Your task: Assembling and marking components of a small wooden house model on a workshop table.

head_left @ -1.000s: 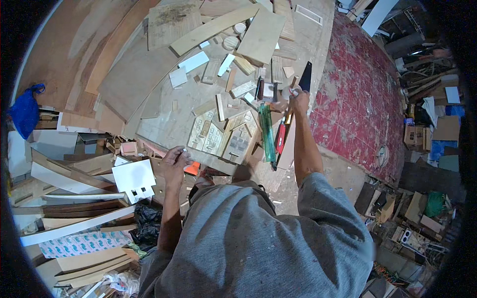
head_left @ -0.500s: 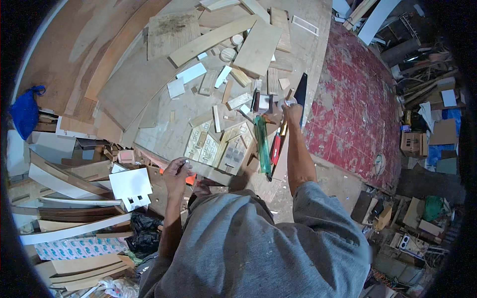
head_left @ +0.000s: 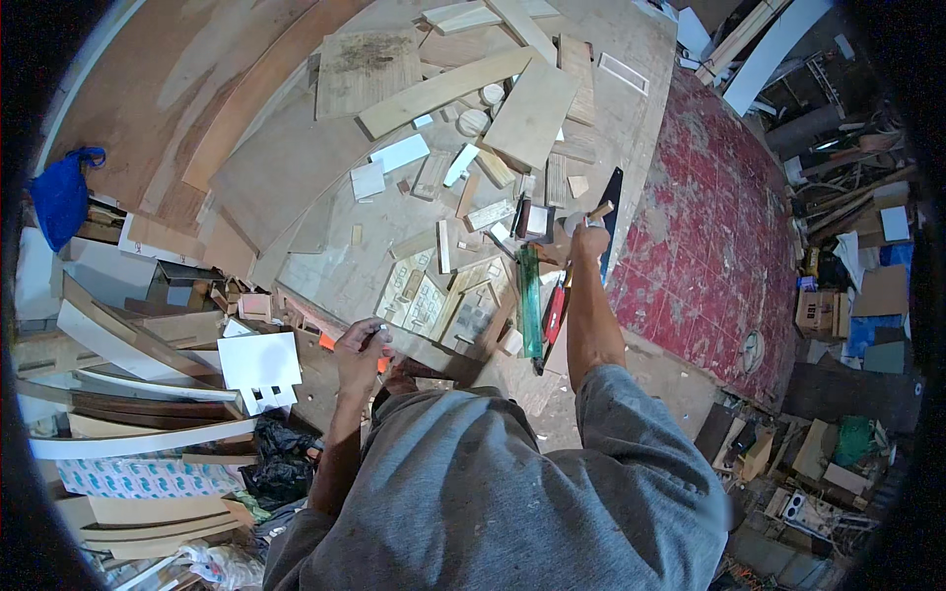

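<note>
My left hand point(head_left: 363, 353) is over the near left edge of the work table, thumb and fingertips pinched on a small white piece point(head_left: 383, 329). My right hand point(head_left: 589, 242) is closed round a short wooden stick point(head_left: 600, 210) whose end sticks out past the fist; its kind cannot be made out. Something pale shows beside that fist. Near the right forearm lie a green translucent strip point(head_left: 530, 300) and a red-handled tool point(head_left: 555, 313). Beyond the fist is a dark saw blade point(head_left: 613, 209). Between the hands sit wooden panels with small blocks point(head_left: 414, 299) and a second such panel point(head_left: 475, 317).
Boards point(head_left: 532, 113), wood offcuts and white pieces point(head_left: 399, 152) litter the far part of the table. A worn red surface point(head_left: 705, 236) adjoins on the right. Stacked curved boards point(head_left: 148, 438) and a white sheet with cut-outs point(head_left: 259, 365) stand at the left.
The view has shifted slightly, moving the table things rightward and down. My right hand has turned or lifted, so the wooden stick now shows. My left hand keeps its pinch.
</note>
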Motion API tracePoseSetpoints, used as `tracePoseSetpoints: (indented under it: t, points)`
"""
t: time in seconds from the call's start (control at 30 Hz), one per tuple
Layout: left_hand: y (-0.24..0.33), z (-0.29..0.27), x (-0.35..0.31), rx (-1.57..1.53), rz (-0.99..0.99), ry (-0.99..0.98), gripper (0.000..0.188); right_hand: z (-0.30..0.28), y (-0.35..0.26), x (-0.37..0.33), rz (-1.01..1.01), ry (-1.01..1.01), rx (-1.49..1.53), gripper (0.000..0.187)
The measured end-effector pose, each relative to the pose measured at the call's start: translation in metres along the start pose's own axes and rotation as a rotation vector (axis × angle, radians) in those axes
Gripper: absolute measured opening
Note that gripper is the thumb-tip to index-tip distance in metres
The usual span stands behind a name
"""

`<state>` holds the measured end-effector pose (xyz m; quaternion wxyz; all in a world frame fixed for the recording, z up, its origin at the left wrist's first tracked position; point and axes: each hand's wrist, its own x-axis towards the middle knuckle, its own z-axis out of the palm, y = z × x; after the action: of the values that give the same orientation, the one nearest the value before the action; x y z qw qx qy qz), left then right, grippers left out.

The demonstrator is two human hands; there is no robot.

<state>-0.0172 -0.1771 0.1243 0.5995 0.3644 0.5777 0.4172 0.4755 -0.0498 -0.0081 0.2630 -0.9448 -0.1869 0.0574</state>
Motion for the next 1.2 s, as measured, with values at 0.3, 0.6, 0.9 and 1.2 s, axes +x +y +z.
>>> tracePoseSetpoints:
  t: [0.3,0.6,0.9,1.2]
  points:
    - [0.004,0.009,0.007,-0.011,-0.032,-0.078,0.019,-0.034,0.026,0.024,-0.755,-0.162,-0.231,0.015]
    - [0.019,0.024,0.003,0.019,-0.038,-0.065,0.02,-0.052,0.017,0.0,-0.622,-0.211,-0.073,0.017]
    - [0.068,0.069,0.016,-0.316,-0.177,-0.224,0.023,-0.062,0.014,-0.004,-0.629,-0.166,0.018,0.039]
    - [0.08,0.114,0.03,-0.556,-0.247,-0.487,0.021,-0.179,-0.036,-0.137,-0.161,-0.746,0.96,0.028]
